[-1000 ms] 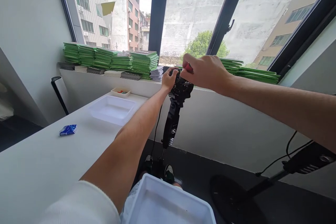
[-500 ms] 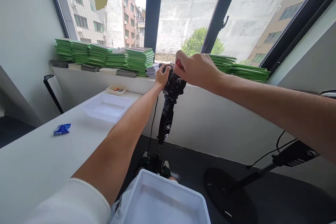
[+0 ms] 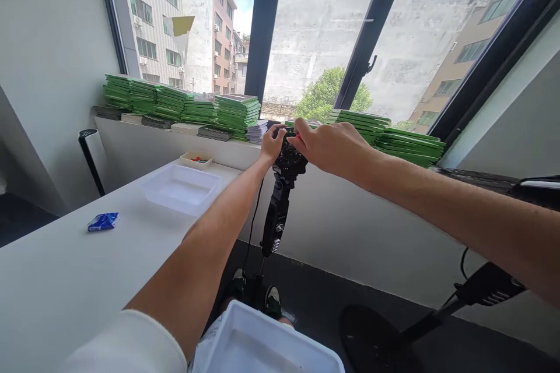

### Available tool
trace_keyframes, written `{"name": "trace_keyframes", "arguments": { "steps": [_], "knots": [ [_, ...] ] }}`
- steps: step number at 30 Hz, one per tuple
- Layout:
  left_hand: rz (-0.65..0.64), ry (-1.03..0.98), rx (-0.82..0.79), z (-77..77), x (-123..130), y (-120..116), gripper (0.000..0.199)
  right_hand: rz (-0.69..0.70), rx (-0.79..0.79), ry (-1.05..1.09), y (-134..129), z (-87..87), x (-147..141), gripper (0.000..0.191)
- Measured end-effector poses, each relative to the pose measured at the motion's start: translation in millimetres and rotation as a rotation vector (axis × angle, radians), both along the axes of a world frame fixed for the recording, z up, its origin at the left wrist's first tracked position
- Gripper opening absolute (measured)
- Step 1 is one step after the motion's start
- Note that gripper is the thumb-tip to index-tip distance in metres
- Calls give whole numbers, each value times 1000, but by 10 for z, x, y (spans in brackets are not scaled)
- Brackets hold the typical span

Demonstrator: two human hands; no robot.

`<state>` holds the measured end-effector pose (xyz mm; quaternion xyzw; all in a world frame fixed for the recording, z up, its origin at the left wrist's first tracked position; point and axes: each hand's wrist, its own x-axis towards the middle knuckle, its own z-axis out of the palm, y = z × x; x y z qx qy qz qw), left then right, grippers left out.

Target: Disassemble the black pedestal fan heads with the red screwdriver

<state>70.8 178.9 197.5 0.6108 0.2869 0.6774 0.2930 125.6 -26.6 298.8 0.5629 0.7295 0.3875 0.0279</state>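
With the black device (image 3: 289, 157) taken as the clock's centre, its upper edge is gripped at 11 o'clock by the left hand (image 3: 272, 145), the thumb and fingers curled around it. At 1 o'clock, the right hand (image 3: 326, 143) is closed around 1 red item (image 3: 298, 136), mostly hidden by the fingers and held against or just beside the device. The device is carried by an upright black stand (image 3: 277, 210). On the white table (image 3: 65, 280), a small cream tray (image 3: 189, 162) with orange-red pieces is placed at 9 o'clock; a clear bin (image 3: 181, 189) and a blue packet (image 3: 103, 222) are set between 8 and 9. Green stacks (image 3: 238, 116) are lined along the window ledge (image 3: 245, 149) toward 10 o'clock. At 6 o'clock, a white tray (image 3: 266, 349) is seen above the person's legs.
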Motion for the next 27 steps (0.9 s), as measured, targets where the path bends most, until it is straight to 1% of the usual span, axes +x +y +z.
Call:
{"name": "trace_keyframes", "arguments": {
  "steps": [2, 4, 5, 7, 9, 11, 13, 16, 18, 21, 22, 24, 27],
  "knots": [
    [2, 6, 3, -1, 12, 0, 20, -44, 41, -60, -16, 9, -15, 56],
    [-2, 7, 7, -3, 25, -4, 22, -64, 47, -97, -25, 13, -41, 58],
    [-4, 7, 9, -5, 29, -6, 22, -64, 44, -104, -27, 10, -52, 57],
    [-5, 3, 12, -10, 28, -10, 21, -44, 35, -79, -23, 1, -57, 49],
    [-1, -1, 14, -18, 17, -9, 20, -5, -13, -11, -13, -5, -33, 41],
    [6, -3, 14, -26, 7, -7, 20, 24, -116, 37, -8, -2, 6, 43],
    [11, -1, 14, -30, 9, -7, 20, -6, -161, 6, -14, 8, 37, 46],
    [7, 2, 14, -34, 34, -22, 20, -110, -46, -108, -41, 12, 42, 52],
    [2, -1, 13, -42, 49, -37, 20, -130, -2, -122, -58, -2, 34, 55],
    [-1, -21, 9, -65, 46, -46, 21, -59, -55, -31, -70, -43, 46, 41],
    [-2, -27, 7, -74, 39, -43, 21, -31, -83, -5, -72, -56, 57, 40],
    [-1, -36, 6, -89, 26, -33, 22, -11, -125, 12, -79, -77, 77, 43],
    [0, -40, 10, -96, 24, -30, 22, -73, -78, -36, -94, -79, 73, 49]
  ]
}}
